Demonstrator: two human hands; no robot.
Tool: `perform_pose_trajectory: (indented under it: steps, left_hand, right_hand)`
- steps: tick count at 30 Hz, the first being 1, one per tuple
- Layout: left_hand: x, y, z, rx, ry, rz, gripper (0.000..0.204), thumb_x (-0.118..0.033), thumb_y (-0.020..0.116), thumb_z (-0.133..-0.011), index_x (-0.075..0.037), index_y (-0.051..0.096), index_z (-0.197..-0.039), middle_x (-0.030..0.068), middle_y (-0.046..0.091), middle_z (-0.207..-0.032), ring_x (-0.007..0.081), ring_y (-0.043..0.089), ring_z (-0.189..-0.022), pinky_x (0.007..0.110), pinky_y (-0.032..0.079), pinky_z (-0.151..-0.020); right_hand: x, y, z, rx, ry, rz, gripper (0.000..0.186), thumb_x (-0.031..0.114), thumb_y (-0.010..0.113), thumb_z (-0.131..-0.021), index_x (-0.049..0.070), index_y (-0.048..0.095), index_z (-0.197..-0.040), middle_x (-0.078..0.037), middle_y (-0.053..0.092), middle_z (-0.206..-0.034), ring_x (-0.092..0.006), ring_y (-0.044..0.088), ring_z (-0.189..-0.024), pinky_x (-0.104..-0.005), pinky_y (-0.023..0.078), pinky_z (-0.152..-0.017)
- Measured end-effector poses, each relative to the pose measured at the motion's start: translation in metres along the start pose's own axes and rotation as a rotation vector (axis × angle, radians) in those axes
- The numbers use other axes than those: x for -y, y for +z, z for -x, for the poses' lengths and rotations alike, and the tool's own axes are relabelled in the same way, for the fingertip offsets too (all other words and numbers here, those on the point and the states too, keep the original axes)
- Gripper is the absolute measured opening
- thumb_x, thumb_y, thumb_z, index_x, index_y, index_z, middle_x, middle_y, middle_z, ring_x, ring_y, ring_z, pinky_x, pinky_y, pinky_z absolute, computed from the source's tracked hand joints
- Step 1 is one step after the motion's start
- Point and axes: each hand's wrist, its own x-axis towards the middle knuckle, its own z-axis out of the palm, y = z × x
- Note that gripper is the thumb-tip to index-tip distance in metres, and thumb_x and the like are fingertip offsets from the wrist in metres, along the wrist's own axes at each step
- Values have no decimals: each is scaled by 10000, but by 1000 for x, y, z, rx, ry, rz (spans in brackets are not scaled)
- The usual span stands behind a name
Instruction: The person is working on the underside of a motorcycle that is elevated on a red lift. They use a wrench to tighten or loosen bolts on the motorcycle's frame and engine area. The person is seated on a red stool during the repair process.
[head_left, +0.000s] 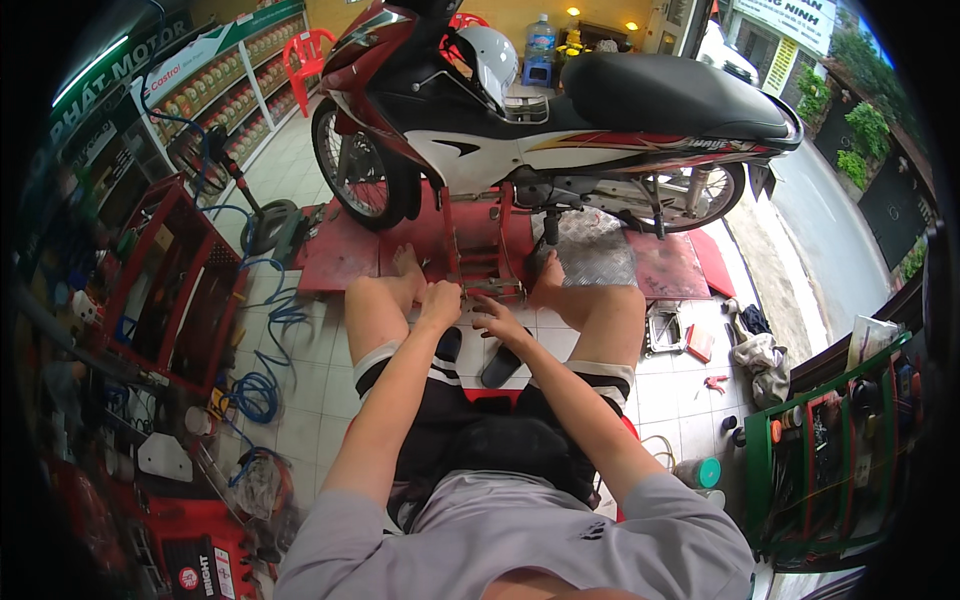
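Note:
In front of me a red, white and black motorbike (470, 165) stands on a low red lift platform (340, 262). Beneath its middle is a red metal frame (450, 235) with a crossbar at the platform's near edge. My left hand (440, 303) is closed just left of that crossbar; whatever its fingers hold is too small or hidden to make out. Close by on the right, my right hand (497, 318) reaches toward the bar's near side with fingers apart and nothing visible in them. My bare feet rest on the platform, one either side of the frame.
Dark slippers (500, 366) lie on the tiles between my legs. A coiled blue air hose (255, 398) and a red tool cart (165, 290) are at left. To the right are a red-handled tool (715, 384), a cloth bundle (763, 362) and a green rack (765, 485).

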Motion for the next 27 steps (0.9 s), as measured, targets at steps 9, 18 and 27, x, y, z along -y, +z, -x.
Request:
perform_pose_trajectory:
  steps: [9,18,27]
  left_hand:
    - [1,3,13,-80,-22,-79,155,-184,664,-747,-54,727,-803,138,669,-838,284,585,-949,472,381,-936]
    - [-9,-16,8,-68,-64,-90,153,-132,699,-722,-134,748,-867,71,687,-872,225,554,-1055,516,301,-1032]
    - [-8,-15,4,-7,-105,-42,231,-147,740,-699,-104,729,-927,93,678,-935,240,560,-1054,507,309,-1041]
  right_hand:
    - [1,12,-12,-96,143,136,651,225,615,-777,40,416,-1369,-139,647,-1068,-177,650,-778,-294,502,-625]
    - [-9,14,-23,-181,63,255,650,288,640,-698,54,513,-1291,-186,689,-978,-295,664,-920,-351,500,-831]
    - [-2,10,-24,-142,52,319,661,316,626,-697,63,502,-1295,-194,680,-1015,-331,637,-998,-365,479,-892]
